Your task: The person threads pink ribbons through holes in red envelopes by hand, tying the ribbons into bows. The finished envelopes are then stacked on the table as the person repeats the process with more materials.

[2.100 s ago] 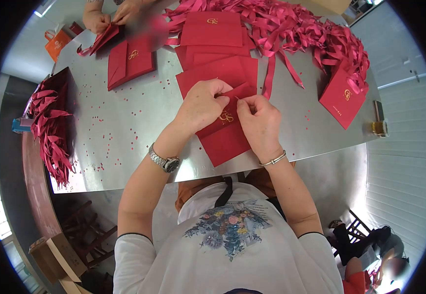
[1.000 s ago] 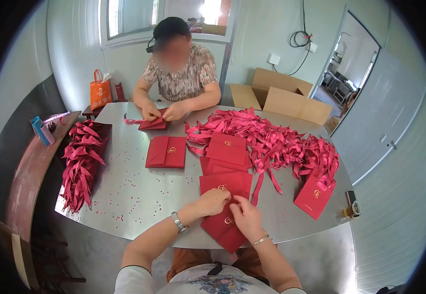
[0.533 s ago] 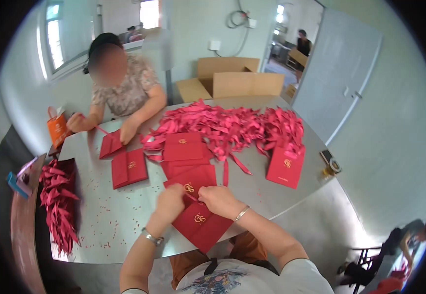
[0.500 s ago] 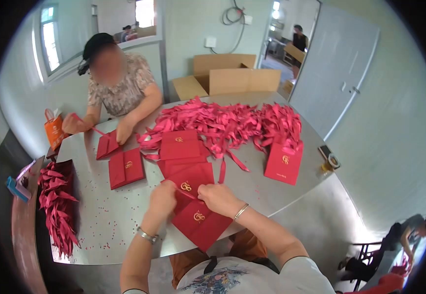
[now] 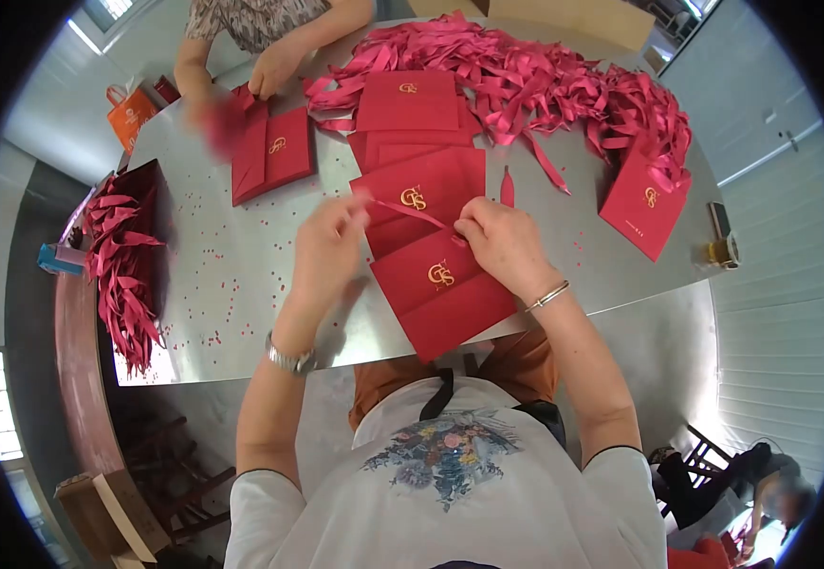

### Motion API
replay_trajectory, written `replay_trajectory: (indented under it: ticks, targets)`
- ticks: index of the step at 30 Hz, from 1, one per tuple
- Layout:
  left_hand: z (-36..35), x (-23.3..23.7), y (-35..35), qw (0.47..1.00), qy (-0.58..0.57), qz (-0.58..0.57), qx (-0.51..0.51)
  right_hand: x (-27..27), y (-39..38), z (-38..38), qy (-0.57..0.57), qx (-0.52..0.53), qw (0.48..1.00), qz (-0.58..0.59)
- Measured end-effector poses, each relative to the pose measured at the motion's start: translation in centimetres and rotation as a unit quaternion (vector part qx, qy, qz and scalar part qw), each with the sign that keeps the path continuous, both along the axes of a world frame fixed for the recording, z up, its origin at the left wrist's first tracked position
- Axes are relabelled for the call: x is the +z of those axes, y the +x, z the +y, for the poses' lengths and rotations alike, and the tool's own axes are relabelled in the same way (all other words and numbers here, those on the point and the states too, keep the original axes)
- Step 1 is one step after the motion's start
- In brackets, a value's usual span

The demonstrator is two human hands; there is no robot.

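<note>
A red paper gift bag (image 5: 445, 308) with a gold logo lies flat in front of me, its lower corner jutting over the table edge. A thin red ribbon (image 5: 410, 211) stretches from its top edge toward the left. My left hand (image 5: 326, 248) pinches the ribbon's free end, its fingertips slightly blurred. My right hand (image 5: 509, 245) is closed on the ribbon near the bag's upper edge; its fingers hide the exact grip. Just beyond lies another red bag (image 5: 464, 171) with the same gold logo, part of an overlapping row of bags running away from me.
A heap of red ribbons (image 5: 526, 81) covers the far side of the metal table (image 5: 269, 332). A box of ribboned bags (image 5: 127, 275) stands at left. Across from me a person (image 5: 279, 62) handles bags. A glass (image 5: 723, 251) sits near the right edge.
My view has tilted downward, so the table appears higher. My left hand has moved away from my right, and more of the ribbon shows stretched between them.
</note>
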State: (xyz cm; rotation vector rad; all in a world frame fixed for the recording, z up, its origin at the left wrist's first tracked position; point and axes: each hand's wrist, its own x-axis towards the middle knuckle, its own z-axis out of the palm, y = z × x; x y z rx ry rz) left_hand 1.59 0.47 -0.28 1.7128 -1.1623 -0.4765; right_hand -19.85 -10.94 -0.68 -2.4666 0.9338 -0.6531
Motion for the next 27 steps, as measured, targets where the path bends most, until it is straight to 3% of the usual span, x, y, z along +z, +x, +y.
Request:
replay_trajectory:
  ticks: [1, 3, 5, 7, 11, 14, 16, 20, 23, 25, 27]
  targets:
    - [1.1, -0.3, -0.5, 0.995, 0.040, -0.058, -0.070, 0.3, 0.0, 0.1, 0.009, -0.010, 1.000, -0.003]
    - [2.4, 0.0, -2.1, 0.986, 0.050, -0.125, -0.094, 0.5, 0.3, 0.1, 0.018, -0.019, 1.000, -0.006]
    - [2.5, 0.1, -2.8, 0.989, 0.063, -0.111, -0.079, 0.5, 0.3, 0.2, 0.026, -0.030, 0.999, -0.023]
    - [2.4, 0.2, -2.7, 0.994, 0.072, 0.010, -0.083, 0.1, 0.4, 0.2, 0.035, -0.026, 0.999, -0.029]
    - [2.2, -1.7, -1.8, 0.993, 0.031, 0.055, -0.101, 0.8, -0.8, 0.5, 0.056, 0.003, 0.998, -0.027]
    - [2.1, -2.2, -1.6, 0.991, 0.023, 0.109, -0.070, 1.2, -2.6, 0.4, -0.005, 0.045, 0.998, 0.044]
    - [2.1, -1.9, -1.6, 0.982, 0.039, 0.182, -0.019, 1.7, -3.8, -0.1, 0.036, 0.038, 0.997, 0.057]
    - [1.9, -1.5, -1.8, 0.977, 0.057, 0.207, 0.001, 1.7, -6.3, -0.8, 0.131, 0.002, 0.985, 0.114]
    - [1.7, -1.9, -0.8, 0.973, 0.049, 0.225, -0.005, 0.5, -8.6, -1.3, 0.059, 0.032, 0.991, 0.120]
    - [1.4, -1.7, -0.8, 0.977, 0.062, 0.204, -0.005, 0.0, -9.8, -1.6, -0.015, 0.075, 0.995, 0.062]
    - [1.2, -1.7, -0.6, 0.980, 0.075, 0.182, -0.003, 0.3, -11.0, -1.6, 0.022, 0.061, 0.997, 0.051]
